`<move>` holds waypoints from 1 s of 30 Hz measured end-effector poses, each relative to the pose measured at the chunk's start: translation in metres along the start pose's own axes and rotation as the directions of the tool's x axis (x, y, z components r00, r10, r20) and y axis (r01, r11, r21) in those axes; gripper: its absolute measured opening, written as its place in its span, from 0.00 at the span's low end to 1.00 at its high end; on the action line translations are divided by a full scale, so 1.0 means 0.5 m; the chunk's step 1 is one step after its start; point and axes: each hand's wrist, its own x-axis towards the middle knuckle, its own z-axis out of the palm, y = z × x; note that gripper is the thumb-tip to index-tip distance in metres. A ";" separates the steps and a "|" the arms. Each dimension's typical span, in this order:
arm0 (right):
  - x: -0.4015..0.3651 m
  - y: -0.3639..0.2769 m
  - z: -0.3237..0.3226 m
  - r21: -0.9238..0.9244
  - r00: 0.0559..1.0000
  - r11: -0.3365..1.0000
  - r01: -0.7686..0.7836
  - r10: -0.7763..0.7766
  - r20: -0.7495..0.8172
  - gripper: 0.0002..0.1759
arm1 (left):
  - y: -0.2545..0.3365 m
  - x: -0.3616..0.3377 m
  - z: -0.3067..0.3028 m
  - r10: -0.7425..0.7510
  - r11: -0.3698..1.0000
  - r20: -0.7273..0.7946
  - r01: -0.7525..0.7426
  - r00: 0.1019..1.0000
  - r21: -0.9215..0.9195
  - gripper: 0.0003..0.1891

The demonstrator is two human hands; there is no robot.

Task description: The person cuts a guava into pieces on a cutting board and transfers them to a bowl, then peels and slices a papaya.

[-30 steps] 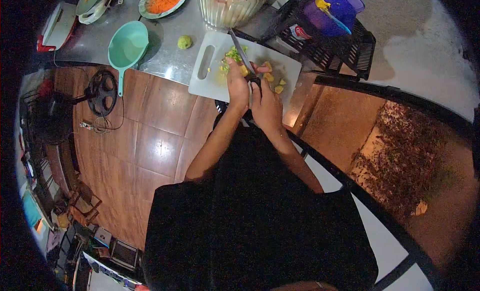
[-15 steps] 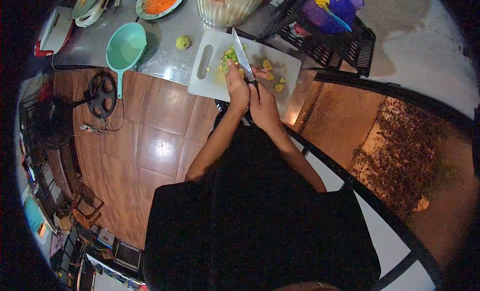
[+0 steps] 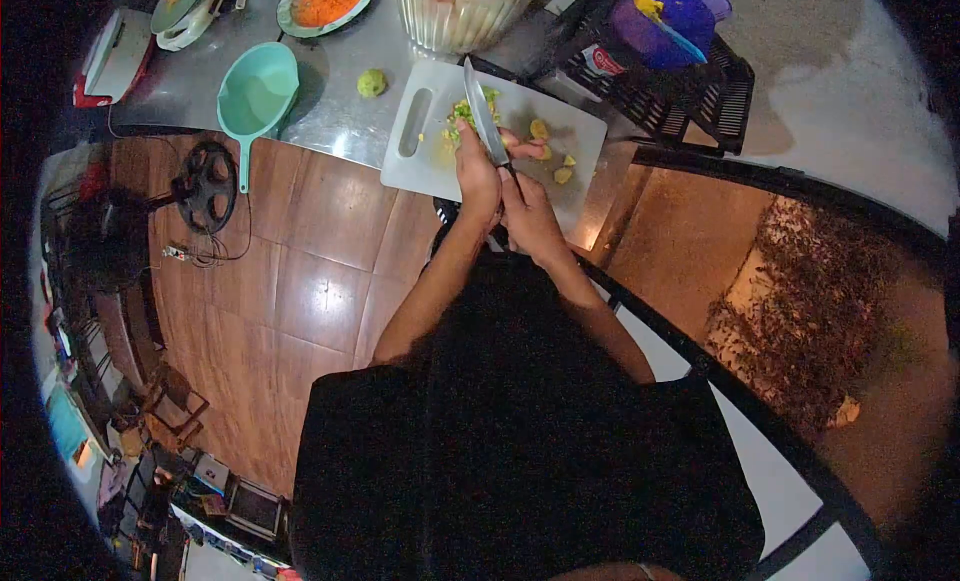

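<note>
My right hand (image 3: 530,216) is closed round the dark handle of a kitchen knife (image 3: 484,116), its blade pointing away from me over a white cutting board (image 3: 405,171). My left hand (image 3: 478,181) is beside it, thumb on the left by the chopped green and yellow bits (image 3: 462,111). Its fingers pass under the blade and show on the right, stretched apart from the thumb, close to yellow pieces (image 3: 539,130). The blade covers part of these fingers, and I see nothing held in them. Smaller yellow pieces (image 3: 565,174) lie farther right on the board.
Left of the board are a round green fruit (image 3: 372,82) and a teal strainer (image 3: 258,93) whose handle overhangs the counter edge. Behind stand a plate of shredded orange food (image 3: 328,3) and a ribbed bowl (image 3: 455,19). A black rack (image 3: 690,101) holds a purple container (image 3: 672,26).
The view has shifted slightly. Both hands and the knife stay over nearly the same part of the board, with the blade turned a little.
</note>
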 end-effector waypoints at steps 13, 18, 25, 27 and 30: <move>-0.020 -0.030 -0.003 -0.403 0.943 0.904 0.144 -0.249 -0.220 0.14 | 0.024 -0.004 0.018 -0.020 0.988 -0.116 0.038 0.993 0.151 0.38; -0.019 -0.030 -0.002 -0.460 0.956 0.880 0.120 -0.227 -0.184 0.19 | 0.019 0.002 0.012 0.035 0.971 -0.100 -0.011 0.994 0.241 0.37; -0.027 -0.029 0.002 -0.510 0.951 0.854 0.103 -0.234 -0.200 0.18 | 0.012 -0.004 0.007 0.116 0.939 -0.104 -0.075 0.988 0.336 0.37; -0.028 -0.027 0.001 -0.557 0.971 0.827 0.077 -0.189 -0.146 0.17 | 0.005 0.001 0.004 0.133 0.957 -0.097 -0.103 0.986 0.270 0.37; -0.027 -0.009 0.006 -0.571 0.957 0.814 0.104 -0.239 -0.166 0.16 | 0.000 0.004 0.004 0.145 0.980 -0.096 -0.129 0.985 0.153 0.36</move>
